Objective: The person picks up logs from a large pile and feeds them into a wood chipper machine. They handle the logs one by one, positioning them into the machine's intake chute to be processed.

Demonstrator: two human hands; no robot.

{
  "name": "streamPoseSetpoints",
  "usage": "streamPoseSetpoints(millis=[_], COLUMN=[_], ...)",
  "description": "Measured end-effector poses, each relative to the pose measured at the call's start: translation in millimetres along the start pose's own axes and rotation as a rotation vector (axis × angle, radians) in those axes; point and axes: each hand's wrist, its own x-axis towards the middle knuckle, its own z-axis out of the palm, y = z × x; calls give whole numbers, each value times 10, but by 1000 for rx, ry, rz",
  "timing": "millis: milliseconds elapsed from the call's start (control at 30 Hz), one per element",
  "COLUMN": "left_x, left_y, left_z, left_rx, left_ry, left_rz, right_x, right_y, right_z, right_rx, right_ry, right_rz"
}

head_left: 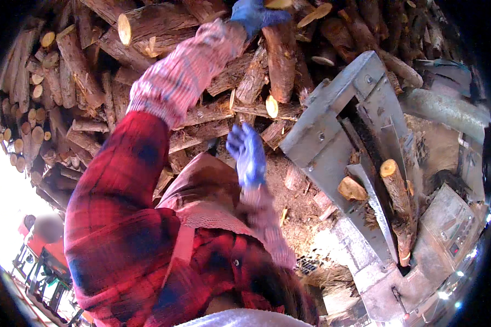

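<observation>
Two gloved hands: the left (255, 15) reaches up to a log (281, 54) in the woodpile (82, 76), grip cut off, unclear; log stands lengthwise up-down; right (247, 153) hangs open, empty

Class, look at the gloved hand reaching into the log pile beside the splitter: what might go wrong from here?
1. The left hand reaches high into the stacked log pile; pulling one log may loosen others, which could roll down.
2. A log sits beside the splitter's wedge, a possible pinch point.
</observation>
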Motion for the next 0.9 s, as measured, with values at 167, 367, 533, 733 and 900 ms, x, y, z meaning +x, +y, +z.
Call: streamPoseSetpoints(millis=[167, 367, 533, 733, 900], left_x=[-825, -772, -1091, -2359, -3659], left_y=[148, -121, -129, -270, 322], left_z=[-12, -328, -669, -1893, -1742], left_rx=[181, 409, -145, -619, -620], left_ry=[196, -67, -115, -329, -625], left_rz=[300, 143, -41, -744, -1034], right_x=[1548, 2481, 2443, 1409, 677], right_y=[-250, -799, -446, 916, 1656], right_z=[-22, 248, 225, -323, -202], right_rx=[783, 691, 597, 436, 316], right_ry=[272, 126, 69, -10, -219], right_rz=[114, -94, -117, 43, 74])
